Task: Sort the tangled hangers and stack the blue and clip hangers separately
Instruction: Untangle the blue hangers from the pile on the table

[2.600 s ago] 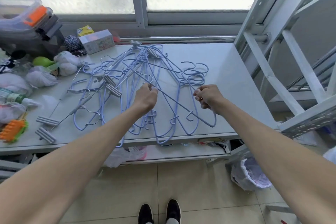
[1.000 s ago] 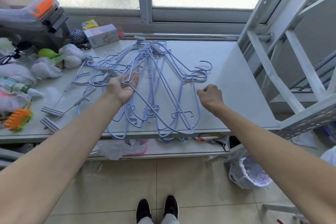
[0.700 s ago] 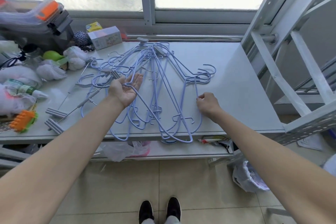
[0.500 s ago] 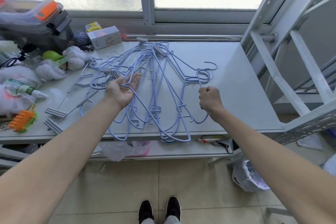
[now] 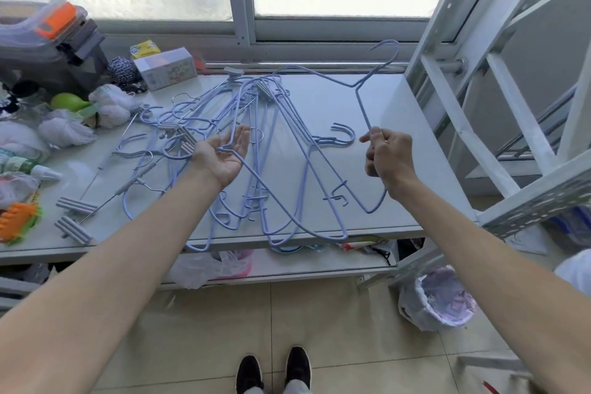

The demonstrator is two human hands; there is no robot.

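A tangle of light-blue wire hangers point(image 5: 275, 150) lies across the middle of the white table point(image 5: 319, 99). Clip hangers with grey ribbed clips point(image 5: 75, 205) lie among them and at the left. My right hand point(image 5: 385, 158) pinches one blue hanger point(image 5: 361, 105) by its arm and holds it lifted and tilted, hook up near the window sill. My left hand point(image 5: 224, 155) lies palm up with straight fingers under the wire of another blue hanger in the pile.
Clutter fills the table's left end: a plastic toolbox point(image 5: 41, 29), a small carton point(image 5: 164, 69), white bags point(image 5: 64, 129), an orange brush point(image 5: 17, 222). A white metal rack point(image 5: 499, 112) stands close on the right. A lined bin point(image 5: 438, 301) sits on the floor below.
My right hand has lifted one blue hanger out of the pile and swung it up, hook toward the window. My left hand has stayed palm up under the pile's wire.
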